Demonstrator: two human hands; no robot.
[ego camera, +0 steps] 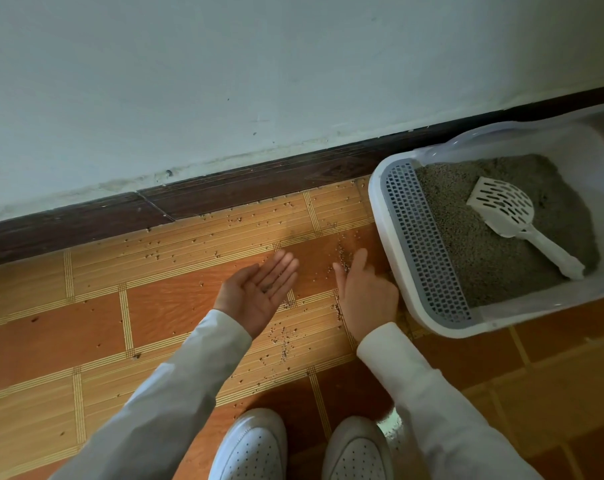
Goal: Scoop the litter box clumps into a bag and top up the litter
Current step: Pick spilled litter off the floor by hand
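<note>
On the floor (176, 317) by the wall: white litter box (404, 299) at right, grey litter (484, 251) inside, white scoop (511, 216) lying on top. Spilled grains (283, 341) all over the tiles beside it. Left hand (259, 289) flat, palm up, holding nothing. Right hand (366, 292) on edge, fingers straight, touching grains near the box. White shoes (252, 448) below.

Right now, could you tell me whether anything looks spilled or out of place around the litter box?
Yes. Litter granules are scattered across the floor tiles left of the litter box, up to the baseboard and around both hands. The scoop lies on the litter inside the box, held by neither hand.
</note>
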